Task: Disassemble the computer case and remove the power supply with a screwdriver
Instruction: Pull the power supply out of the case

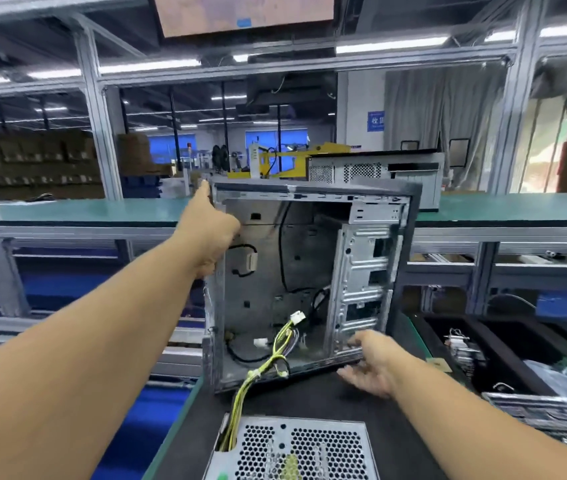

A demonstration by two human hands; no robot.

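An open grey computer case [261,271] stands tilted upright on the black mat, its open side facing me, with loose black cables inside. My left hand [211,233] grips its upper left edge, one finger pointing up along the corner. My right hand [370,362] holds the lower right edge of the case, thumb over the rim by the drive cage [361,278]. The perforated silver power supply [289,448] lies on the mat in front of me, outside the case. Its yellow and black cable bundle [264,368] runs up into the case's bottom. No screwdriver is in view.
A second computer case [375,169] sits on the green conveyor [503,206] behind. Black bins at the right hold metal parts and boards [465,348]. A bagged stack of metal parts [552,410] lies at the right edge. Aluminium frame posts [100,133] rise at the left.
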